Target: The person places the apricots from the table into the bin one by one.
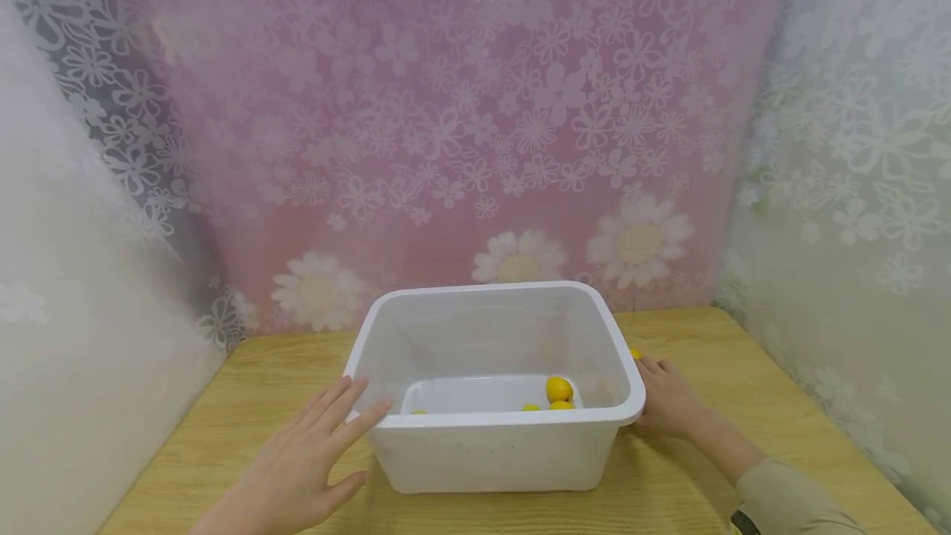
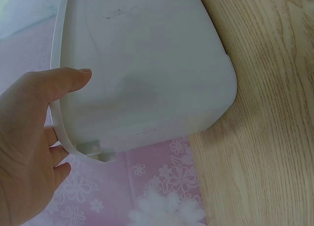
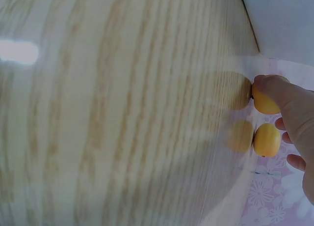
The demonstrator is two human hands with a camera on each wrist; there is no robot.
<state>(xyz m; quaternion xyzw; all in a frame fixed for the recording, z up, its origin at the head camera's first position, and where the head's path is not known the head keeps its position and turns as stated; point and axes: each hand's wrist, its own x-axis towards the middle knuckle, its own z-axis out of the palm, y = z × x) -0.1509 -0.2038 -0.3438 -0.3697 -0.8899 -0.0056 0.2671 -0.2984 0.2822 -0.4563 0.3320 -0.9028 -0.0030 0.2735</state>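
Observation:
A white plastic tub (image 1: pixel 494 456) stands on the table, with several yellow lemons (image 1: pixel 559 390) on its floor, partly hidden by the near rim. At the tub's near left corner, my left hand (image 1: pixel 293 456) has its fingers extended and spread over the rim. In the left wrist view, the thumb (image 2: pixel 68 82) lies across the outer side of the rim. Beyond the tub's right wall, my right hand (image 1: pixel 669 399) is down at the table. Its thumb and fingers grip a lemon (image 3: pixel 267 104) in the right wrist view. A second lemon (image 3: pixel 267 140) lies just beside it.
The wooden table (image 1: pixel 282 378) is bounded by a pink flowered backdrop (image 1: pixel 446 147) behind. Pale flowered sheets stand at its left (image 1: pixel 89 271) and right (image 1: pixel 839 271) sides. The tub's right wall rises close beside my right hand.

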